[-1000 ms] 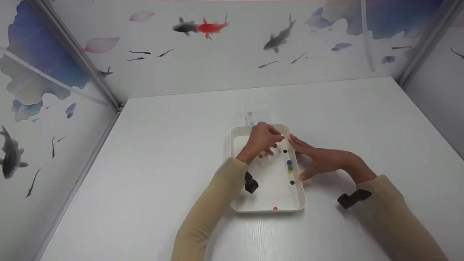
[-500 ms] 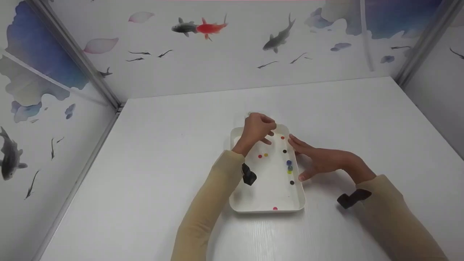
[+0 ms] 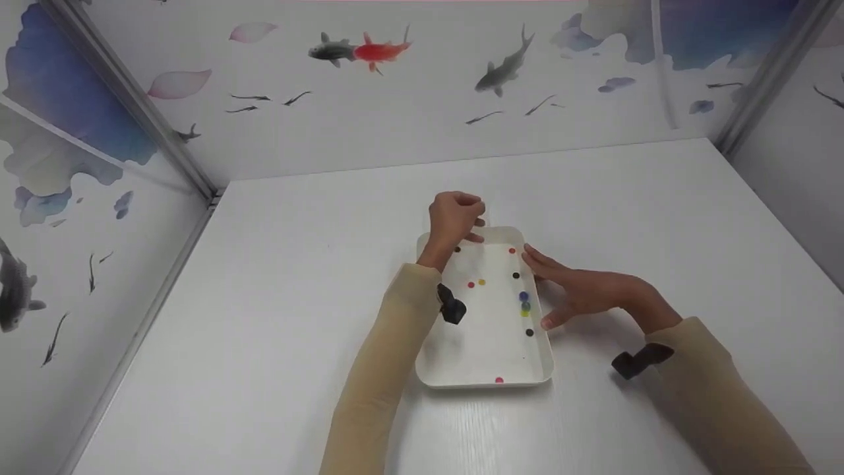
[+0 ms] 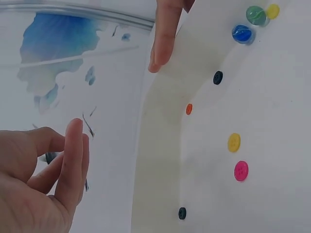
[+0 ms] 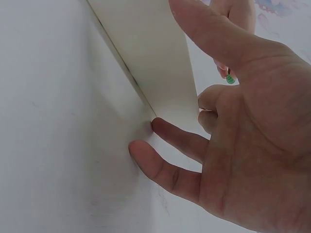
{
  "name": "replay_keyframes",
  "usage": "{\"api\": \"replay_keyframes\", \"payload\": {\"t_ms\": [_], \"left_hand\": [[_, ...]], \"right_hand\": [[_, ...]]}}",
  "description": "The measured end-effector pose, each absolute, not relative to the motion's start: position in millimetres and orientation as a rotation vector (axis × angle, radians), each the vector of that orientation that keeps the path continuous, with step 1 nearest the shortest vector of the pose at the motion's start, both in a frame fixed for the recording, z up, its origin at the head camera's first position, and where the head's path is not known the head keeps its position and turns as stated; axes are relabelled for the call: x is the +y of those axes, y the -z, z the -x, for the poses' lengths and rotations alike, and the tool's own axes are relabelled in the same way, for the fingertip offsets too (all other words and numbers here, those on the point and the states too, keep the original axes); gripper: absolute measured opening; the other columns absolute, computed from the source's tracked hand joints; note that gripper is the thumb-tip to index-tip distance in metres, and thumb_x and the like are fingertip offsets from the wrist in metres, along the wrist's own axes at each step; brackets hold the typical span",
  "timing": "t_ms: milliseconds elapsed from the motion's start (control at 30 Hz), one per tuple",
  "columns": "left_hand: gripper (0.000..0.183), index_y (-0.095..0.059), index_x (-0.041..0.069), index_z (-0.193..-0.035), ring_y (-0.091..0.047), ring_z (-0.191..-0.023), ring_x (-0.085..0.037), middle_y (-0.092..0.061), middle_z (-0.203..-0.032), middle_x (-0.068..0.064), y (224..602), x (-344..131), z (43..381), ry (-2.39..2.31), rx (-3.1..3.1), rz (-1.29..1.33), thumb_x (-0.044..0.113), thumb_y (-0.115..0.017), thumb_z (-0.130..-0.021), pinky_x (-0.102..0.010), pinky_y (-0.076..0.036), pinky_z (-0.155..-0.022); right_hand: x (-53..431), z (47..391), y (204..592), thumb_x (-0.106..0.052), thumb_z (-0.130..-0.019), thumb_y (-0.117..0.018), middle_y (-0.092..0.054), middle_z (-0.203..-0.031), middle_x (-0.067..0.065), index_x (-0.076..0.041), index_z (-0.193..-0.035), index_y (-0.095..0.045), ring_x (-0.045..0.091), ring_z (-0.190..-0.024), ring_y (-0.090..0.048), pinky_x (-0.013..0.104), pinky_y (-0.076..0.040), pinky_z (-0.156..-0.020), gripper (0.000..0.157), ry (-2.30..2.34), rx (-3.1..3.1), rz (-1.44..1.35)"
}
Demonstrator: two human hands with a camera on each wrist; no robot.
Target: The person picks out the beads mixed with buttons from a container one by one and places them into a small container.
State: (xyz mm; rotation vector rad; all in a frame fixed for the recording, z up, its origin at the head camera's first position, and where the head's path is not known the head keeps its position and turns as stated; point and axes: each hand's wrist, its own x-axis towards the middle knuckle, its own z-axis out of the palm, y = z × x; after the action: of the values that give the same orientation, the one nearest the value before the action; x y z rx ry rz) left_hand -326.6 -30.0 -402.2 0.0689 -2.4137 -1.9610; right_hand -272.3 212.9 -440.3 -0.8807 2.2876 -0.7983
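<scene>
My left hand (image 3: 455,214) is above the far end of a shallow white tray (image 3: 428,377), pinching a small round green piece (image 5: 230,78) between its fingertips. Too little of the piece shows to tell whether it is a marble or a button. My right hand (image 3: 580,293), fingers spread and unclenched, rests against the tray's right side. Inside the tray lie a blue marble (image 4: 242,34), a green marble (image 4: 256,15) and several buttons, among them a yellow button (image 4: 234,142), a pink button (image 4: 241,171), an orange button (image 4: 189,109) and a black button (image 4: 182,213).
The tray stands on a white table (image 3: 297,297). White panels with painted fish (image 3: 382,51) enclose the table at the back and sides. A clear container behind the tray is now mostly hidden by my left hand. Another pink button (image 3: 499,380) lies at the tray's near edge.
My left hand has moved from the tray's right side back and left, past the far rim, uncovering the orange, yellow and far black buttons. The right hand has stayed against the tray.
</scene>
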Motion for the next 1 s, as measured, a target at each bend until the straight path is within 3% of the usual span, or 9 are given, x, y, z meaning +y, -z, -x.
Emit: {"api": "replay_keyframes", "payload": {"t_ms": [567,1000], "left_hand": [[0.02,-0.069,-0.007,-0.111,-0.069,-0.07,-0.019,-0.069,-0.089,-0.009,417,-34,344,1.962,-2.295,-0.175,0.003,-0.065,-0.094,-0.029,-0.059,-0.053],[0.019,-0.069,-0.003,-0.112,-0.068,-0.073,-0.018,-0.068,-0.091,-0.008,422,-38,346,1.901,-2.356,-0.226,0.006,-0.066,-0.096,-0.027,-0.059,-0.055]], "right_hand": [[215,274,445,-0.037,-0.082,-0.083,0.019,-0.164,0.013,-0.003,-0.158,0.007,0.036,-0.149,0.01,0.058,-0.014,-0.117,0.123,0.831,2.275,0.927],[213,274,445,-0.037,-0.081,-0.084,0.019,-0.164,0.014,-0.004,-0.158,0.008,0.037,-0.149,0.01,0.059,-0.015,-0.117,0.124,0.822,2.273,0.913]]}}
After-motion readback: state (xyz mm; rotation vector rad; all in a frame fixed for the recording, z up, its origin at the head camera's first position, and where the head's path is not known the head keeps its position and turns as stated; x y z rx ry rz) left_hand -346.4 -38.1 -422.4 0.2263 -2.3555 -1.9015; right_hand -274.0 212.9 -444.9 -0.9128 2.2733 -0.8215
